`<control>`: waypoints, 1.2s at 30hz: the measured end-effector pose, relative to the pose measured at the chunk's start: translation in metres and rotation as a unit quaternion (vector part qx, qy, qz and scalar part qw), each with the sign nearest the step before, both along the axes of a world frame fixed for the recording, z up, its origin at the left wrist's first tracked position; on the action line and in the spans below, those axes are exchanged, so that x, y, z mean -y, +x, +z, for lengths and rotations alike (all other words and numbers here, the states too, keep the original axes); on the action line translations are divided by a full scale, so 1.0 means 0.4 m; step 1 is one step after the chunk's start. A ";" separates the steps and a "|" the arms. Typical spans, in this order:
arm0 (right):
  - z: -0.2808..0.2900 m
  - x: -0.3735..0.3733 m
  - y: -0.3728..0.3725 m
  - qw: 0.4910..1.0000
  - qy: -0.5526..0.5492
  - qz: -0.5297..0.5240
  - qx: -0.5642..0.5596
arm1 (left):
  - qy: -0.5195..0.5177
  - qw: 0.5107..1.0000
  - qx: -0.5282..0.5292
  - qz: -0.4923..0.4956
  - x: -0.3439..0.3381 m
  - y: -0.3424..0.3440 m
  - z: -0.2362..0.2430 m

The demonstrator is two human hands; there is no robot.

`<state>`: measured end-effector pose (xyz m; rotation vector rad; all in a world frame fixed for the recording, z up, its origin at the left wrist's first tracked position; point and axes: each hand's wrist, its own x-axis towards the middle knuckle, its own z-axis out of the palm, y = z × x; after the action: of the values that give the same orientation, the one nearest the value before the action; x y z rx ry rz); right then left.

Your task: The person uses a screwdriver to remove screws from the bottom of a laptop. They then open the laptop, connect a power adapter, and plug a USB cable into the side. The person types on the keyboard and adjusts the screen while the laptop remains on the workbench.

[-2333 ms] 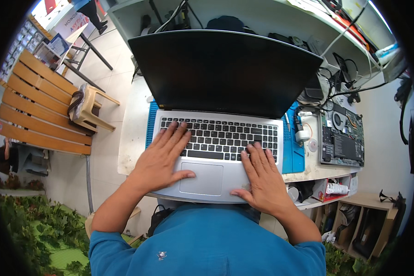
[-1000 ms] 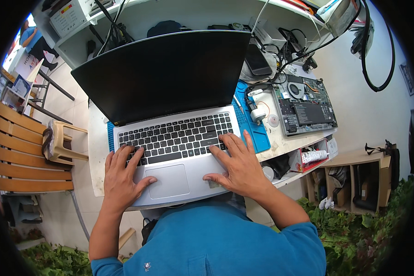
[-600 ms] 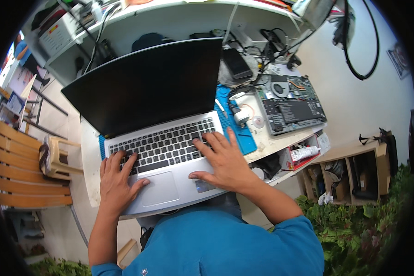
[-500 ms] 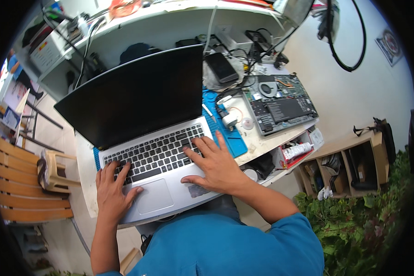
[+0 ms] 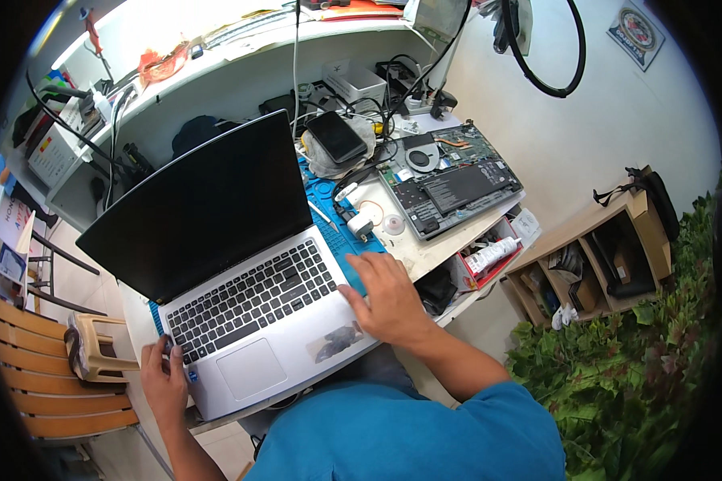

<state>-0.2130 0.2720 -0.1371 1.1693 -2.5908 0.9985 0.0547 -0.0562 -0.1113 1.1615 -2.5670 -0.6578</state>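
An open silver laptop with a dark screen (image 5: 196,208) and black keys (image 5: 253,293) sits on the cluttered bench. My left hand (image 5: 164,385) grips the laptop's left front side, fingers bent around the edge. My right hand (image 5: 385,305) is open at the laptop's right edge, fingers apart over a blue mat (image 5: 338,240), thumb by the keys. Beside the mat lie a white plug adapter (image 5: 359,227) and a thin white tool (image 5: 323,216). An opened laptop (image 5: 453,192), its fan and battery showing, lies at the right. Behind it a black phone (image 5: 337,138) rests.
An upper shelf (image 5: 241,36) holds papers, cables and tools. A red box with tubes (image 5: 485,260) sits below the bench's right end. A wooden cubby (image 5: 586,264) and green foliage (image 5: 618,385) are at the right; a slatted chair (image 5: 36,369) and plastic stool (image 5: 96,349) are left.
Both hands have left the keys for the laptop's sides, the left now gripping the edge. My view has swung rightward, showing more shelf and wall.
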 end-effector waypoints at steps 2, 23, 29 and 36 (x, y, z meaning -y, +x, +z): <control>0.014 -0.028 0.002 0.997 0.016 -0.008 0.070 | 0.014 0.998 -0.052 0.021 0.026 0.048 -0.059; 0.020 0.000 0.004 0.992 0.107 0.039 0.052 | 0.000 0.996 -0.082 0.035 0.005 0.062 -0.098; 0.105 -0.064 -0.251 0.999 0.045 -0.002 -0.022 | 0.093 0.987 -0.114 0.061 -0.003 0.066 -0.026; 0.140 -0.144 -0.919 0.972 -0.106 -0.202 0.054 | 0.033 0.947 -0.156 -0.279 -0.137 -0.114 0.149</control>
<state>-0.5808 0.3296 -0.0810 0.5202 -2.5687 1.2263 0.0091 -0.0014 -0.0516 0.2854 -2.5970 -0.9600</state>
